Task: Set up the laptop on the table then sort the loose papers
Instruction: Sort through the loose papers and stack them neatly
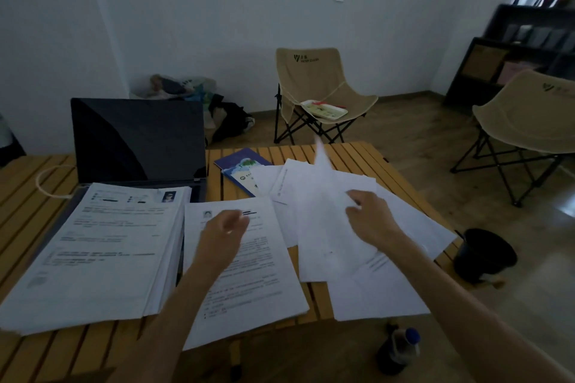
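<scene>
Dim white walls (217, 9), folding chairs (320, 87)

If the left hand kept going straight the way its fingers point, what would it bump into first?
Probably the blue booklet. The left hand hovers over a printed sheet, fingers aimed up and right across the table. The hand's height is unclear, so it might brush the loose papers beside it first.
</scene>
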`<state>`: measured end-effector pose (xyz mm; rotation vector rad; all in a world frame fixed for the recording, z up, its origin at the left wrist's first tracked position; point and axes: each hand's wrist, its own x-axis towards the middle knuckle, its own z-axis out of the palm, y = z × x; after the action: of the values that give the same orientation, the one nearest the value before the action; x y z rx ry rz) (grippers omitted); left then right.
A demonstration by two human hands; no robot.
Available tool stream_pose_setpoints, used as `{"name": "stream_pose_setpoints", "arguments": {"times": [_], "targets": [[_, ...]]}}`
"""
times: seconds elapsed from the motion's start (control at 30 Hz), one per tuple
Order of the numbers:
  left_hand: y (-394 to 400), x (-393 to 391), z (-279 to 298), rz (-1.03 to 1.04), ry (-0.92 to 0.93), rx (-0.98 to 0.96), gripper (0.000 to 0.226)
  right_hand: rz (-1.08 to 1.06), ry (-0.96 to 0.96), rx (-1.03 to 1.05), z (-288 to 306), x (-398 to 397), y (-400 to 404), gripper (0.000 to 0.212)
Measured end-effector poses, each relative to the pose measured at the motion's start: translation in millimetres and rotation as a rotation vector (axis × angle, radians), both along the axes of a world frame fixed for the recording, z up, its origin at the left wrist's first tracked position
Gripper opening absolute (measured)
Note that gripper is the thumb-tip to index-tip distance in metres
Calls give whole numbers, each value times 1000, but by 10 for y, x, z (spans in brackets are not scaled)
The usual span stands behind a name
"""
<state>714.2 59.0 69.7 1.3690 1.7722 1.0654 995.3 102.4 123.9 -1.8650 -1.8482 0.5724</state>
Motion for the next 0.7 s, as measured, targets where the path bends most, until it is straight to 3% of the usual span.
{"name": "stream_pose_setpoints", "arguments": {"times": [0.07, 0.13, 0.17, 0.23, 0.33, 0.43, 0.5, 0.53, 0.63, 0.7], "targets": [[-48, 153, 255, -142, -497, -10, 42, 172, -48, 67, 219, -394, -331, 23], [-42, 251, 481, -178, -771, 19, 51, 362, -169, 111, 319, -794, -722, 30], [-44, 279, 579, -155, -779, 59, 46, 458, -218, 145, 305, -949, -897, 36], [-52, 252, 695, -10, -601, 179, 26, 624, -220, 111, 189, -1123, -1085, 45], [-86, 88, 670, 77, -445, 277, 23, 728, -52, -60, -4, -1044, -1037, 42], [-120, -76, 636, 8, -557, 256, 26, 442, 161, 106, -186, -812, -814, 32], [-131, -152, 659, -24, -596, 262, 27, 133, 314, 140, -257, -671, -639, 48], [-136, -171, 662, -38, -602, 270, 28, 77, 421, 58, -265, -608, -558, 56], [-128, -173, 640, -25, -614, 269, 28, 237, 766, -209, -282, -514, -416, 38], [-102, -166, 603, 7, -622, 262, 28, 254, 817, -238, -306, -515, -411, 30]]}}
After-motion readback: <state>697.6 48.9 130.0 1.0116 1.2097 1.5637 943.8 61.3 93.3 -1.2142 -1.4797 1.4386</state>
